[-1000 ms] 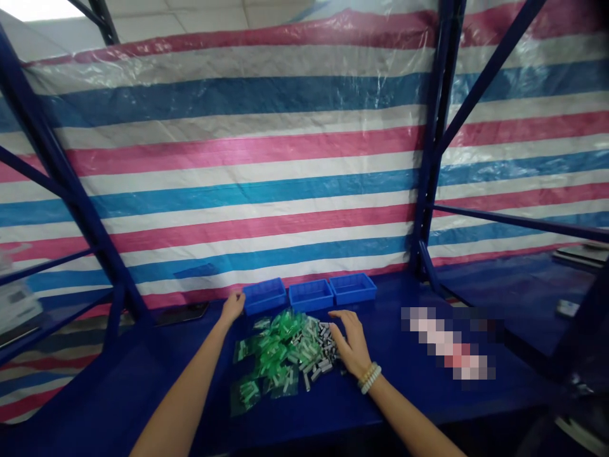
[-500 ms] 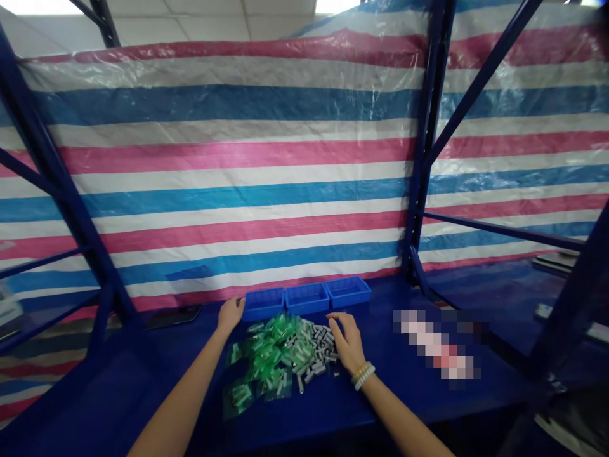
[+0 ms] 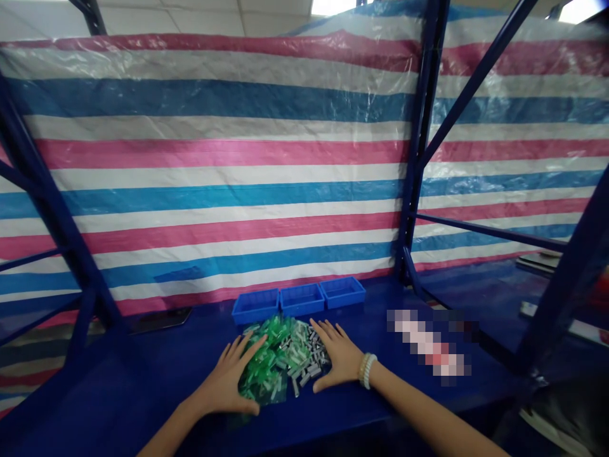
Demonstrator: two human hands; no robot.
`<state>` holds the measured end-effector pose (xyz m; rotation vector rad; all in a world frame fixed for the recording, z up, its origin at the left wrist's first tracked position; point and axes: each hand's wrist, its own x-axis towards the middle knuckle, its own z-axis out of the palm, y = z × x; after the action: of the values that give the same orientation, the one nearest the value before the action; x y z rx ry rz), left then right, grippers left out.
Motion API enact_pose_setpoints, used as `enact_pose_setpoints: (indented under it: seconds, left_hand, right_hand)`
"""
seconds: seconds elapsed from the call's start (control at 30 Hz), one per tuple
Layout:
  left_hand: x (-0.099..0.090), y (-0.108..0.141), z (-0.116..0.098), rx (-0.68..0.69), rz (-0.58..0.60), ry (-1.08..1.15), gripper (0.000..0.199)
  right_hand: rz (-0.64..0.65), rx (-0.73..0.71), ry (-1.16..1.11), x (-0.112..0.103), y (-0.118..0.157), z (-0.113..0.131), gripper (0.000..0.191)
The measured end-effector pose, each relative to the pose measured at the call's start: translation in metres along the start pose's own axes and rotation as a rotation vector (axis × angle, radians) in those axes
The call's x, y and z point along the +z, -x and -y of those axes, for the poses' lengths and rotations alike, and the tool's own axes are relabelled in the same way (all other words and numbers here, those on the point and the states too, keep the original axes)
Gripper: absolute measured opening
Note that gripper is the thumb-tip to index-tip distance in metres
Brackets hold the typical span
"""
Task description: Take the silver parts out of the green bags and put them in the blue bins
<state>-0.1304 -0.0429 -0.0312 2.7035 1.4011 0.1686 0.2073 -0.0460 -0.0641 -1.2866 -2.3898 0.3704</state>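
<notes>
"How is the grip of each hand formed?"

"The left hand point(image 3: 231, 377) is held wide, with thumb and fingers parted, and the right hand point(image 3: 339, 355) is spread likewise. Nothing is seen pinched in either."

"And what is framed between them?"

"A loose heap on the bench point(image 3: 333, 416). Green packets point(image 3: 269, 358) are gathered at its left, within the curve of the left hand; grey cylinders point(image 3: 314, 358) are scattered at its right, beside the right hand. By each hand its own side is bounded, with the thumb set near and the fingers reaching far."

"Is firm contact shown?"

"The left fingers are laid over the packets' edge in the view, but how hard they are pressed cannot be told."

"Which way are the long axes turned?"

"No common direction is shared by the cylinders. At the near edge one is pointed roughly near to far, while others are slanted. The packets are too jumbled to be read."

"What is set farther out?"

"Three blue trays are lined up just beyond the heap: the left tray point(image 3: 255, 313), the middle tray point(image 3: 303, 307) and the right tray point(image 3: 346, 299). A dark flat object point(image 3: 162, 320) is left at the far left, and the whole is backed by a striped sheet point(image 3: 238, 178)."
</notes>
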Motion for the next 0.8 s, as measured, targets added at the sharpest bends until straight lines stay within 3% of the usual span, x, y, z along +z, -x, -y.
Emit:
enact_pose_setpoints:
  seconds: [0.23,0.43,0.63,0.8]
  left_hand:
    - [0.019,-0.036,-0.049,0.099,-0.205,0.145,0.095]
    - [0.026,-0.057,-0.075,0.135,-0.323,0.289,0.074]
    - [0.032,-0.072,-0.077,0.067,-0.460,0.334,0.051]
    - [0.029,-0.073,-0.072,0.047,-0.513,0.435,0.032]
  right_hand:
    - [-0.080,-0.206,-0.012,0.006,-0.032,0.005,0.130]
    - [-0.095,-0.163,-0.013,0.006,-0.041,0.004,0.116]
    - [-0.117,-0.190,-0.051,0.009,-0.046,0.001,0.093]
    - [-0.191,-0.171,-0.098,0.009,-0.045,-0.001,0.062]
